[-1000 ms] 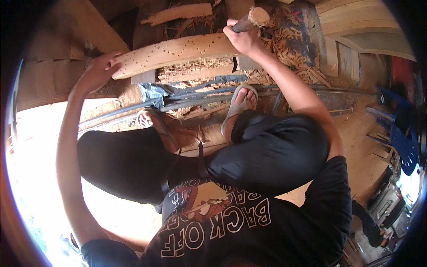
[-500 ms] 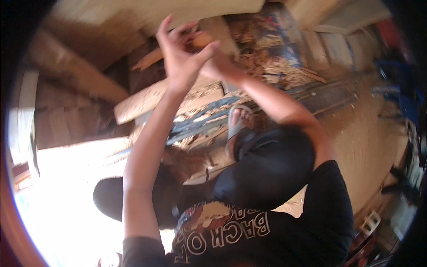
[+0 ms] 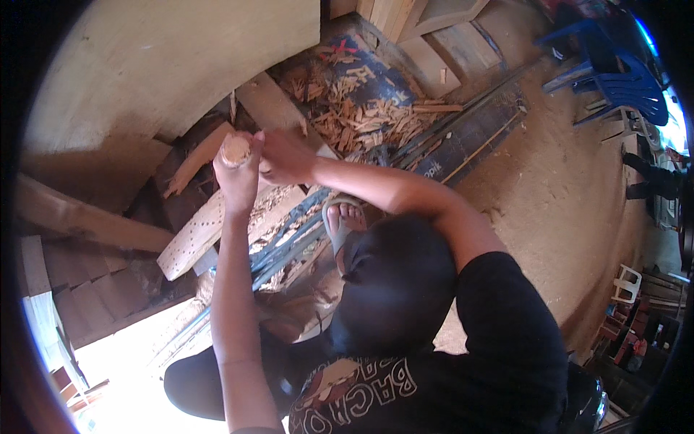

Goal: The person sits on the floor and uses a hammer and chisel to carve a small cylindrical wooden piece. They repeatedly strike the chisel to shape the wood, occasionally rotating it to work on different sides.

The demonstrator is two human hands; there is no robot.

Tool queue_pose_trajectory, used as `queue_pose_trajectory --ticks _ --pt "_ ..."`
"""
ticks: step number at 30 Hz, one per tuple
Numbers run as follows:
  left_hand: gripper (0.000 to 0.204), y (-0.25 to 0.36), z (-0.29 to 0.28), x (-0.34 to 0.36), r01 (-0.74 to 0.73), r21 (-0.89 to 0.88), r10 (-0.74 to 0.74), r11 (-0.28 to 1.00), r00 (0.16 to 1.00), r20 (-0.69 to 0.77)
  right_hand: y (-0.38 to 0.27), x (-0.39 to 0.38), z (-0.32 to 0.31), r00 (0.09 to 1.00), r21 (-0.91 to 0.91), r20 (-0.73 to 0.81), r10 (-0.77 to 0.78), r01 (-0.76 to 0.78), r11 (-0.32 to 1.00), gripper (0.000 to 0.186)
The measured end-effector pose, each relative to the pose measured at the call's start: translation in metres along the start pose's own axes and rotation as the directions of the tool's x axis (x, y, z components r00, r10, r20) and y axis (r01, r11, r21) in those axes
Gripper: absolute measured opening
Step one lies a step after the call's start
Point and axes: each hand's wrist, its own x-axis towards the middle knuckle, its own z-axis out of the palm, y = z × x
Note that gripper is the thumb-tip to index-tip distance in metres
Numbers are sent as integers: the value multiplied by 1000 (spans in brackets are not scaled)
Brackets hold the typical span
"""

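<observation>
My left hand (image 3: 238, 181) is closed around a wooden handle (image 3: 236, 150), whose round, rough tan end faces up. Whatever is fixed to the handle's other end is hidden. Beside it, my right hand (image 3: 283, 158) is curled, its fingertips against the left hand; what it grips, if anything, is hidden. Below both hands lies a thick wooden plank (image 3: 189, 242) dotted with rows of small dark marks. Wood chips lie along it. A sandaled foot (image 3: 345, 217) of mine rests close to the plank.
A large pale board (image 3: 181, 65) rises at the upper left. Chips cover a blue printed sheet (image 3: 383, 79) ahead. Dark strips (image 3: 470, 137) run along the sandy floor (image 3: 535, 195). Blue plastic chairs (image 3: 622, 79) stand at the right. Stacked wood blocks (image 3: 108, 296) are at the left.
My hands have come down and to the left in view. The left hand's fingers, spread before, are now closed on the wooden handle. The view has shifted, showing more floor at the right.
</observation>
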Motion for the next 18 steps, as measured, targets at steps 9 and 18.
queue_pose_trajectory --ticks 9,18 --pt "18 -6 -11 12 117 -161 -122 980 992 -18 -1 -258 -62 525 -144 -392 755 -846 514 50" --pt "14 -2 -5 13 135 -130 -131 982 991 40 -34 -380 -11 158 -228 -175 972 -967 116 48"
